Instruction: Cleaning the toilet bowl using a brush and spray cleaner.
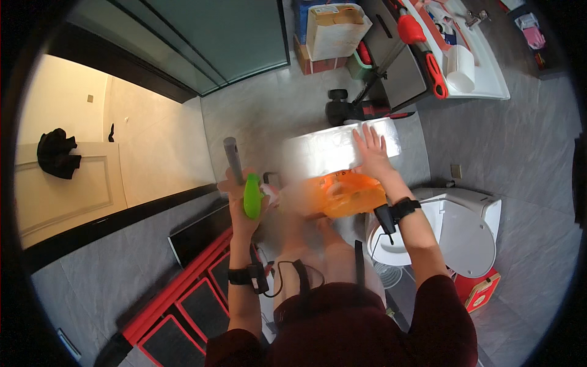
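Note:
My left hand (241,199) is closed about a bright green handle-like piece (252,197) and a grey rod-like handle (232,158) that rises from between the fingers. What the lower ends of both join is hidden. My right hand (374,158) lies with its fingers spread on a shiny silver, foil-like flat package (324,150). Just below that hand, an orange plastic bag (351,192) hangs against the package's near side. A hazy blur covers the left parts of the bag and the package.
A toilet with its lid up (468,238) stands at the right. Beyond the package are a black wheeled base (342,110) and a white washbasin (489,67). A red-framed rack (189,300) is at lower left, a doorway (153,134) at far left.

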A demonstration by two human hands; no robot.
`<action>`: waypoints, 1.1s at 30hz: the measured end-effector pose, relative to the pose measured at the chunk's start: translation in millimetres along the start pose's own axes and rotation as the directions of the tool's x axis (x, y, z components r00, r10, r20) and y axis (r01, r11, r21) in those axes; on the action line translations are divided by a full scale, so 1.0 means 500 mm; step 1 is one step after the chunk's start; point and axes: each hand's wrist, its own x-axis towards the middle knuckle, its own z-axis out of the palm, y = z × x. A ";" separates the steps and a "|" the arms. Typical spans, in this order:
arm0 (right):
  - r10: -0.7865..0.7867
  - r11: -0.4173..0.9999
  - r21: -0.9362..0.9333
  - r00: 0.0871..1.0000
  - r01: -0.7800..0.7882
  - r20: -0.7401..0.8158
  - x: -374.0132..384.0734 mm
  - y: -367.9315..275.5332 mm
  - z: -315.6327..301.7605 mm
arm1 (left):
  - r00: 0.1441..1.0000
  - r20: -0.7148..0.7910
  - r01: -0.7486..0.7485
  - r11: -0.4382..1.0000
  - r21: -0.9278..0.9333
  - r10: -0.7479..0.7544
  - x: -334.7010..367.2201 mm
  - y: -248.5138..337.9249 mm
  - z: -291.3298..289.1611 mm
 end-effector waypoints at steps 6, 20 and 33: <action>0.113 0.989 -0.103 0.989 -0.103 0.092 0.050 -0.141 0.071 | 0.987 -0.014 0.154 0.960 -0.232 -0.162 0.044 0.003 -0.112; 0.125 0.948 -0.315 0.961 -0.042 0.248 0.169 -0.294 0.018 | 0.989 0.142 -0.051 0.990 0.133 0.032 0.126 -0.184 -0.285; 0.153 0.955 -0.287 0.956 -0.078 0.250 0.388 -0.485 -0.003 | 0.980 -0.095 0.144 0.956 -0.255 -0.173 0.170 -0.214 -0.423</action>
